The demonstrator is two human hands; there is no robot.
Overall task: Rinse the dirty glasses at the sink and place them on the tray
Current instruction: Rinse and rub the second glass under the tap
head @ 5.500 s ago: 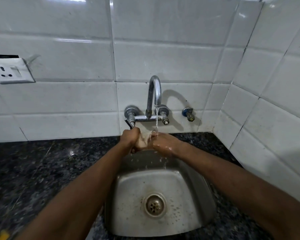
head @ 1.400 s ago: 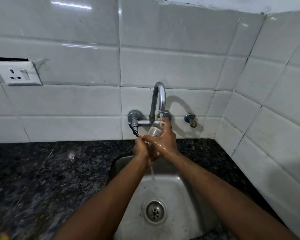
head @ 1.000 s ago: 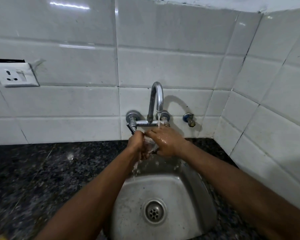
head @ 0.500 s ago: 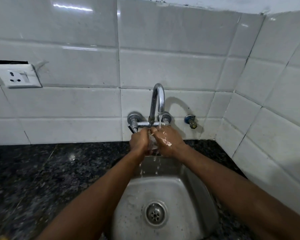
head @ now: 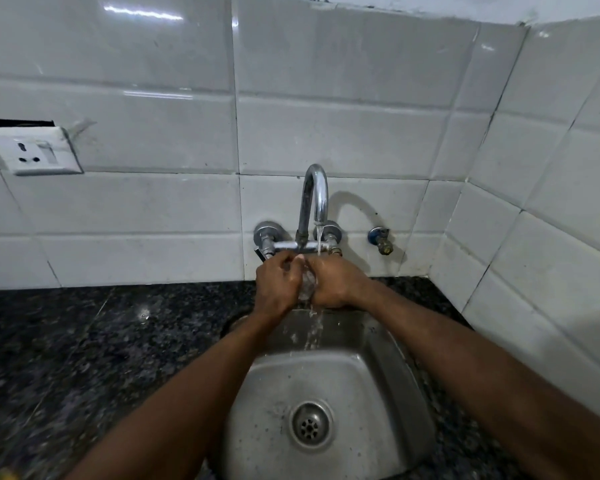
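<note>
A small clear glass (head: 307, 282) is held between both hands under the running tap (head: 315, 199), above the back of the steel sink (head: 371, 368). My left hand (head: 278, 282) wraps its left side and my right hand (head: 333, 280) wraps its right side. Most of the glass is hidden by fingers. A thin stream of water falls from the spout onto the hands and runs down into the basin. No tray is in view.
Dark speckled granite counter (head: 94, 348) surrounds the sink. White tiled walls stand behind and to the right. A wall socket (head: 33, 154) sits at the left, and a small valve (head: 381, 239) is right of the tap. The drain (head: 310, 426) lies at the basin's middle.
Both hands stay under the stream, turning the glass between them. Earlier the right hand held the glass upright near the spout; now it sits lower, enclosed by both hands.
</note>
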